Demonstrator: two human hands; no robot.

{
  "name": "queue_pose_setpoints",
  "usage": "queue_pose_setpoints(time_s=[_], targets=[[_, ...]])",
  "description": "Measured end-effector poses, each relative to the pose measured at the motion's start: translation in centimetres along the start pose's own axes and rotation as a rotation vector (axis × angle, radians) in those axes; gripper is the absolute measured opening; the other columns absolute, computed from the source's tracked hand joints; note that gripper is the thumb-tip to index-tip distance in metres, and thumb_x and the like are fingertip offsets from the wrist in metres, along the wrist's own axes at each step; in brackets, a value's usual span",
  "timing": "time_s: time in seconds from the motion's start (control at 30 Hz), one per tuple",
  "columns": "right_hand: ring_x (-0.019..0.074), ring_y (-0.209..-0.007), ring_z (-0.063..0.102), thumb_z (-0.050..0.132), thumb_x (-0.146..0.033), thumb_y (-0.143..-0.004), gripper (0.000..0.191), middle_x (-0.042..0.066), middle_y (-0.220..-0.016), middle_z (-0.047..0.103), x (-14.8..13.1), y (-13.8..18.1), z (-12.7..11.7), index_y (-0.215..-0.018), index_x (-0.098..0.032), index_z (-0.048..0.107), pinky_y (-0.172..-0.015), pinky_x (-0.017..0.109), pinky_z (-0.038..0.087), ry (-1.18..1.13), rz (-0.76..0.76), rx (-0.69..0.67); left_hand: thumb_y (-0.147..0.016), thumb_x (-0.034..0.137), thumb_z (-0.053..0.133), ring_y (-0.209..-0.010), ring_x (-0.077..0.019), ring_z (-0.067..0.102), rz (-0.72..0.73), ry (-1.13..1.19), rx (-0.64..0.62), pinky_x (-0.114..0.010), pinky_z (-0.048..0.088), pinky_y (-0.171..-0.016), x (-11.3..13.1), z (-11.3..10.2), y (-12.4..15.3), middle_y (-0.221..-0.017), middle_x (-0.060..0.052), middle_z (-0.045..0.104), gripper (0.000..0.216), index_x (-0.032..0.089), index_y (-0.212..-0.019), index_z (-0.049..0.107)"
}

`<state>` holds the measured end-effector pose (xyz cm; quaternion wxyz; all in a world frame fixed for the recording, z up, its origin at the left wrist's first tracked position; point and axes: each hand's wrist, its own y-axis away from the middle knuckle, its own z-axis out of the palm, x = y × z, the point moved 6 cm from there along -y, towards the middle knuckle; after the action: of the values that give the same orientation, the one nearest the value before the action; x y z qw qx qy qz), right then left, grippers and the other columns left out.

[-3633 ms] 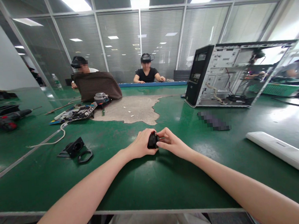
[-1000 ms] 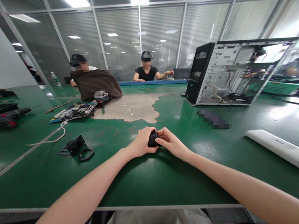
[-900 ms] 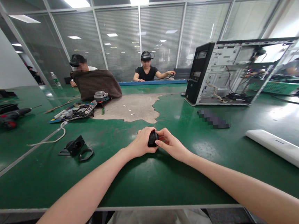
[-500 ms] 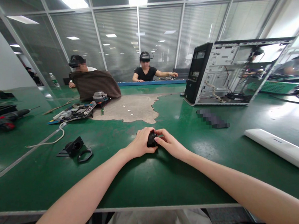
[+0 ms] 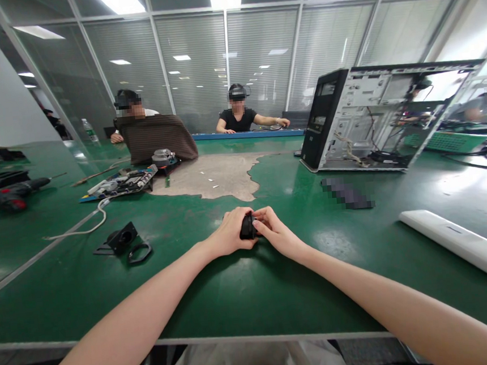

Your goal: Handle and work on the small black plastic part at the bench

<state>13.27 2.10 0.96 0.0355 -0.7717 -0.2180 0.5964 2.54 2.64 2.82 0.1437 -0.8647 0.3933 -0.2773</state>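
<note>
A small black cylindrical part [image 5: 247,227] is held between my two hands just above the green table, mostly covered by fingers. My left hand [image 5: 229,232] wraps around its left side. On its right side, the thumb and fingers of my right hand [image 5: 274,231] pinch the edge. To the left lie a black bracket with a round opening [image 5: 121,237] and a black ring [image 5: 139,253], both apart from my hands.
An opened computer case [image 5: 353,122] stands at the right, with a white oblong device [image 5: 462,243] nearer me. Farther left are a circuit board [image 5: 119,183], a white cable [image 5: 101,216] and a power drill [image 5: 12,194]. Two people sit across the green table [image 5: 220,304].
The right thumb and fingers have shifted very slightly against the black part. Both hands otherwise stay in place.
</note>
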Motion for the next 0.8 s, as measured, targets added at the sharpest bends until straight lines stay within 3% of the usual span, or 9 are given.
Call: queue_pose_setpoints(time_s=[0.13,0.3,0.57,0.8], targets=[[0.0130,-0.081,0.049,0.042,-0.032,-0.081,0.017,0.001,-0.087,0.050,-0.3,0.2,0.0,-0.094,-0.021,0.043,-0.078,0.031,0.041,0.054,-0.001,-0.036,-0.059,0.029,0.062,-0.092,-0.0211,0.047,0.004,-0.001,0.001,-0.035,0.035,-0.080,0.0,0.0,0.0,-0.101,-0.005,0.048,0.056,0.019,-0.108,0.036],[0.0125,-0.087,0.051,0.046,-0.029,-0.079,0.018,0.000,-0.090,0.051,-1.4,0.8,0.5,-0.094,-0.022,0.040,-0.079,0.028,0.041,-0.068,-0.078,-0.128,-0.060,0.027,0.061,-0.091,-0.0205,0.047,0.018,-0.007,0.004,-0.034,0.035,-0.079,0.1,0.0,0.1,-0.102,-0.006,0.047,0.056,0.019,-0.109,0.035],[0.0117,-0.079,0.051,0.043,-0.030,-0.080,0.013,-0.001,-0.082,0.052,-0.2,0.0,0.0,-0.090,-0.021,0.041,-0.071,0.026,0.041,-0.004,-0.029,-0.009,-0.060,0.030,0.062,-0.091,-0.0208,0.046,0.022,-0.019,0.002,-0.034,0.035,-0.079,0.0,0.1,0.0,-0.101,-0.005,0.047,0.057,0.019,-0.108,0.034],[0.0128,-0.081,0.052,0.046,-0.028,-0.079,0.015,0.000,-0.086,0.053,-0.5,0.5,0.1,-0.092,-0.021,0.042,-0.075,0.030,0.042,0.008,-0.039,-0.096,-0.060,0.029,0.062,-0.089,-0.0203,0.047,0.025,-0.017,0.004,-0.033,0.036,-0.078,0.1,-0.1,0.1,-0.099,-0.005,0.048,0.055,0.019,-0.107,0.035]])
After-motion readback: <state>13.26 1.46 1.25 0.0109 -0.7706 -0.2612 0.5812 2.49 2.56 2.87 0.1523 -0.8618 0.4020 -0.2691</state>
